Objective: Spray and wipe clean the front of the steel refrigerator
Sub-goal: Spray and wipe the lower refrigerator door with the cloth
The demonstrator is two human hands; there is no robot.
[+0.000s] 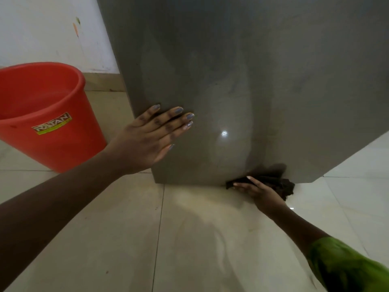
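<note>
Looking down at the lower front of a tall grey steel refrigerator [252, 70], which stands on a glossy cream tiled floor [189, 239]. Its bottom edge meets the tiles across the middle of the view, and open floor spreads in front of it and off to the right. The left hand [151, 138] lies flat on the refrigerator front just inside its left edge, low down, fingers straight and together. The right hand [259, 191], on an arm in a green sleeve [341, 264], is well apart from the left and holds a dark brown crumpled cloth [280, 184] against the bottom edge, right of centre, thumb over the cloth and fingers along it. A round red plastic bucket [42, 144] with a small label [52, 123] stands on the floor just beside the refrigerator's left edge, close to the left forearm. What it holds cannot be made out. Behind it is a white wall [52, 34] with small orange and green marks.
</note>
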